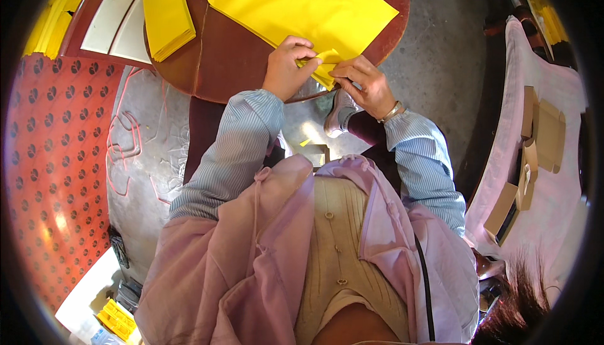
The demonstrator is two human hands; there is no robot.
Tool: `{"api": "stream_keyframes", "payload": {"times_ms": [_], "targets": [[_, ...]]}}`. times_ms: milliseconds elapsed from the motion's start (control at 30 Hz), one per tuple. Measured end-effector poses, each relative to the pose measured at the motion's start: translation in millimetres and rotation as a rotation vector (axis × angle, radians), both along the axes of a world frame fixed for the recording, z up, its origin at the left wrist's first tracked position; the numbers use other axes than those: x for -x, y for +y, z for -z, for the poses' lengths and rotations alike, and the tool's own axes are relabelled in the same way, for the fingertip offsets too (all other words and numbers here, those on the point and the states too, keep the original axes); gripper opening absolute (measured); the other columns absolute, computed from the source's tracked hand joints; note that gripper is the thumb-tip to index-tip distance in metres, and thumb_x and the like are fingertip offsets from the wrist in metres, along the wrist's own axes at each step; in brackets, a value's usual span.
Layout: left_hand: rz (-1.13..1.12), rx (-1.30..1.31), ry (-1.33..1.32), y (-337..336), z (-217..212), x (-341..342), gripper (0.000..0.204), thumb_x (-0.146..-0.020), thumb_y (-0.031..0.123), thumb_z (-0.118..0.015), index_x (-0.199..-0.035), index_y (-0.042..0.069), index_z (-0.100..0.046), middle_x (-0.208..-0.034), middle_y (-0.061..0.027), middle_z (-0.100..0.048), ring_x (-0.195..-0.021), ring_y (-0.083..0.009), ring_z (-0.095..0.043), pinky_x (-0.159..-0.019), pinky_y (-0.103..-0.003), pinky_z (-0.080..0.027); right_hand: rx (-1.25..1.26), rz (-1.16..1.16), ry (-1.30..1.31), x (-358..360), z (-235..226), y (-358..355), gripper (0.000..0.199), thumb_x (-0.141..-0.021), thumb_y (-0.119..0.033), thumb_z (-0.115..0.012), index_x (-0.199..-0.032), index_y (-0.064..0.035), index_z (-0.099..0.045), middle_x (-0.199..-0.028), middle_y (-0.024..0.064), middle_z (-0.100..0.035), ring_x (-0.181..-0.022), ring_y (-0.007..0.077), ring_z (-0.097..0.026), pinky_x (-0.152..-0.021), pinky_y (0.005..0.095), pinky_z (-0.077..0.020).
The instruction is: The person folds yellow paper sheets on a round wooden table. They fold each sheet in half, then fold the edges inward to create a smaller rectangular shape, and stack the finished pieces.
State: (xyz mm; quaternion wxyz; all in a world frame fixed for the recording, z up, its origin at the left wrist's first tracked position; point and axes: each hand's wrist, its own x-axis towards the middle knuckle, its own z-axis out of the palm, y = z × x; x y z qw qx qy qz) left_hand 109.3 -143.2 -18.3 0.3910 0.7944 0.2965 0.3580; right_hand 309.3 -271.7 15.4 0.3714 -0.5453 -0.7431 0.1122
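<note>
A wide yellow sheet (308, 8) lies flat on the round brown table (217, 71), its near corner reaching the table's front edge. At that corner, both hands pinch a small folded yellow piece (326, 72). Whether it is part of the wide sheet or separate, I cannot tell. My left hand (289, 65) grips it from the left with thumb and fingers together. From the right, my right hand (365, 85) holds its other side between thumb and fingertips. Farther left on the table rests a neat stack of folded yellow sheets (167, 12).
More yellow material (56, 14) hangs at the far left, above a red patterned panel (60, 150). Pink cord (129, 134) lies on the grey floor. At right, opened cardboard boxes (547, 134) sit on a pale cloth-covered surface (509, 93).
</note>
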Motion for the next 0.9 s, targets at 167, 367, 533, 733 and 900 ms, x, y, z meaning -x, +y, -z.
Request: {"api": "stream_keyframes", "payload": {"times_ms": [167,367,533,733,900], "targets": [[0.009,0.026,0.007,3,1,1,0.020,-0.083,0.016,-0.084,-0.095,0.001,-0.079,-0.113,-0.0118,-0.071,-0.098,-0.0277,-0.073,-0.088,-0.035,-0.059,0.059,0.049,0.092,1,8,3,0.016,-0.091,-0.002,-0.078,-0.106,-0.0013,-0.075,-0.104,0.0115,-0.071,-0.097,0.0257,-0.072,-0.084,0.0339,-0.0586],[0.010,0.004,0.006,3,1,1,0.021,-0.083,0.017,-0.084,-0.096,0.001,-0.079,-0.113,-0.0118,-0.071,-0.098,-0.0277,-0.073,-0.087,-0.035,-0.059,0.220,0.176,0.309,6,9,4,0.018,-0.088,0.000,-0.079,-0.105,0.0000,-0.074,-0.104,0.0104,-0.072,-0.091,0.0207,-0.073,-0.079,0.0310,-0.0590],[0.007,0.008,0.003,2,1,1,0.021,-0.083,0.017,-0.084,-0.095,0.001,-0.079,-0.113,-0.0117,-0.071,-0.096,-0.0271,-0.073,-0.086,-0.036,-0.059,0.120,0.104,0.300,7,6,0,0.026,-0.083,0.004,-0.079,-0.109,-0.0007,-0.075,-0.107,0.0100,-0.072,-0.094,0.0211,-0.073,-0.085,0.0310,-0.0598],[0.018,0.040,-0.015,2,2,2,0.019,-0.086,0.016,-0.083,-0.096,0.001,-0.078,-0.115,-0.0099,-0.072,-0.099,-0.0234,-0.072,-0.085,-0.032,-0.056,0.083,0.065,0.215,6,8,-1,0.031,-0.084,0.005,-0.079,-0.114,-0.0020,-0.077,-0.108,0.0104,-0.072,-0.101,0.0225,-0.072,-0.088,0.0325,-0.0600],[0.034,0.000,-0.003,3,3,3,0.018,-0.086,0.013,-0.081,-0.098,0.001,-0.077,-0.116,-0.0109,-0.071,-0.100,-0.0242,-0.072,-0.086,-0.032,-0.056,0.062,0.106,0.235,3,13,4,0.017,-0.088,-0.001,-0.081,-0.105,-0.0002,-0.077,-0.103,0.0100,-0.073,-0.093,0.0206,-0.073,-0.082,0.0308,-0.0598]]}}
